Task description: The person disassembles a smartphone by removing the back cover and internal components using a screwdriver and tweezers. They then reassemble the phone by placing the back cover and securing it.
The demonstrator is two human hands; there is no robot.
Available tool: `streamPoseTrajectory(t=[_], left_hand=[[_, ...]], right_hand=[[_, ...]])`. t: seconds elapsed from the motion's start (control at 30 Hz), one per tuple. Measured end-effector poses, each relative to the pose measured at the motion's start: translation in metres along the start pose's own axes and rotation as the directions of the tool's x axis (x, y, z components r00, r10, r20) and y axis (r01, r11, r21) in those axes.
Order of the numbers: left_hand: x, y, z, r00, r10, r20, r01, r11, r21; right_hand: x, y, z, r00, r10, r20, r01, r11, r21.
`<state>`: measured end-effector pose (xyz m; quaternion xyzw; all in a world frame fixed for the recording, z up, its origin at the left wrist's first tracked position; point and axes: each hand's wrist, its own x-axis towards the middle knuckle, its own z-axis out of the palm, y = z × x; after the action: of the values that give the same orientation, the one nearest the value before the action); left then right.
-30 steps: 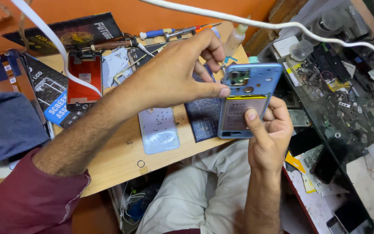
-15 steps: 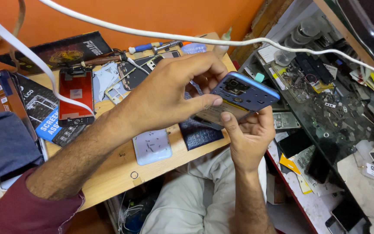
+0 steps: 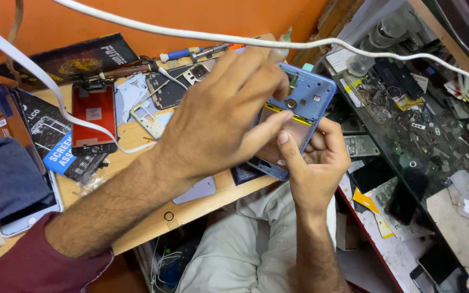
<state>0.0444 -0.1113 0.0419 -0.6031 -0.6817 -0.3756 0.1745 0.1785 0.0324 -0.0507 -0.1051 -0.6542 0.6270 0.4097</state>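
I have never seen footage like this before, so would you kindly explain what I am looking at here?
The picture comes from a camera worn on a person's head, looking down at their own two bare hands; there is no machine. The right hand cradles a blue phone frame from below, inner side up, with small parts showing inside. The left hand reaches across it, fingers pinched at its upper part. Below is a wooden workbench with a red-backed phone screen, a silver frame, dark boxes and a blue-handled screwdriver. To the right, a glass counter holds many small phone parts. A white cable hangs across the view.
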Motion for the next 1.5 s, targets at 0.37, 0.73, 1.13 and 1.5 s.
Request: streamPoseTrajectory(t=[0.37,0.73,1.13,1.5], left_hand=[[-0.022,0.019,0.038,0.996,-0.088,-0.015,0.087,0.993,-0.083],[-0.029,0.011,0.055,0.990,0.099,0.103,-0.105,0.993,0.047],[-0.040,0.007,0.075,0.962,0.161,0.222,-0.184,0.979,0.086],[-0.046,0.009,0.085,0.944,0.257,0.207,-0.302,0.927,0.224]], right_hand=[[-0.012,0.010,0.007,0.988,-0.019,0.154,-0.026,0.958,0.286],[-0.022,0.012,-0.008,0.982,0.124,0.141,-0.185,0.756,0.628],[-0.040,0.033,-0.052,0.968,0.230,0.096,-0.249,0.880,0.404],[-0.053,0.040,-0.047,0.973,0.232,0.005,-0.209,0.865,0.456]])
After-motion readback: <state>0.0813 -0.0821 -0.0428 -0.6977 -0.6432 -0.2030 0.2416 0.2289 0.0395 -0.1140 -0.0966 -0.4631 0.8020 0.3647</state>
